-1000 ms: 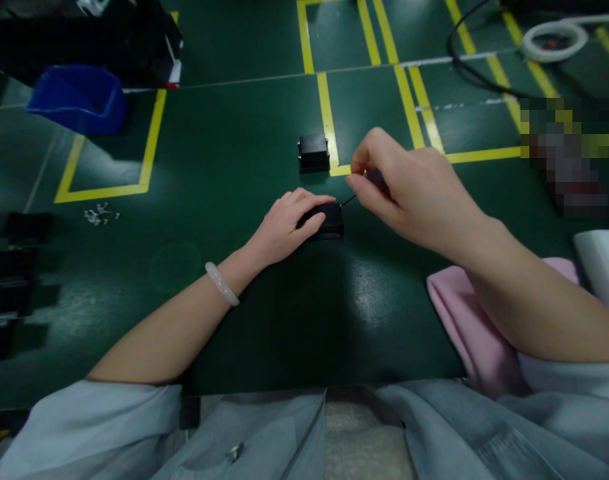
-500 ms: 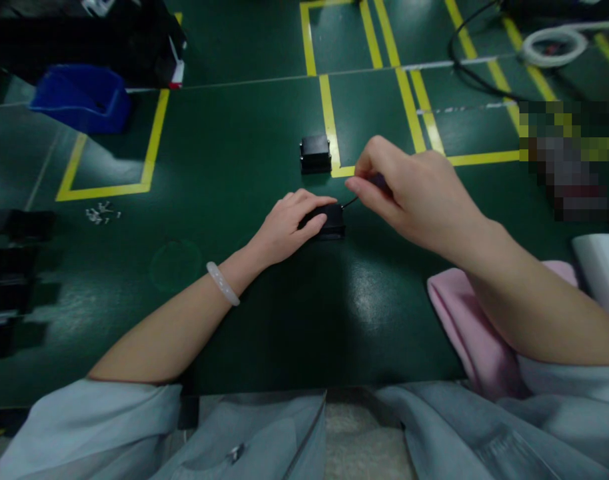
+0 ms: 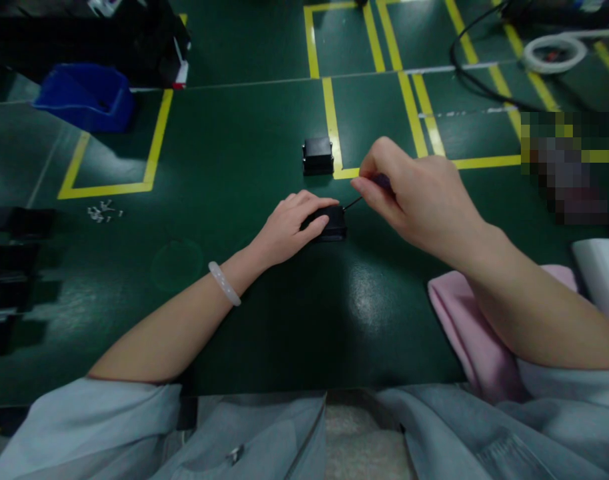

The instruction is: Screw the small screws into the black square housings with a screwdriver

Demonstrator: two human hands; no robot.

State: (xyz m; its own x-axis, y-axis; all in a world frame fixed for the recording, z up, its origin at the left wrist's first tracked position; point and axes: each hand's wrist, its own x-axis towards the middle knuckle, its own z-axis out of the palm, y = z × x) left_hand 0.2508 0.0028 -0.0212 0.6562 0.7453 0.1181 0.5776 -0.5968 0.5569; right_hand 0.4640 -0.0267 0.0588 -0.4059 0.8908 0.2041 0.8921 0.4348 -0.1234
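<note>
My left hand point(image 3: 289, 227) lies over a small black box point(image 3: 331, 224) on the green table, fingers pressing it down. My right hand point(image 3: 414, 193) pinches a thin dark tool point(image 3: 379, 181) whose slim tip point(image 3: 351, 203) reaches down to the box's right top edge. A second black box point(image 3: 318, 155) sits a little farther back, beside a yellow tape line, apart from both hands.
A blue bin point(image 3: 87, 97) stands at the back left. Several small pale parts point(image 3: 102, 212) lie left of centre. Dark parts point(image 3: 12, 267) line the left edge. A black cable point(image 3: 479, 73) and white coil point(image 3: 554, 50) sit back right; pink cloth point(image 3: 464, 327) near right.
My right hand has dropped slightly toward the box with the tool. My left hand stays on the box.
</note>
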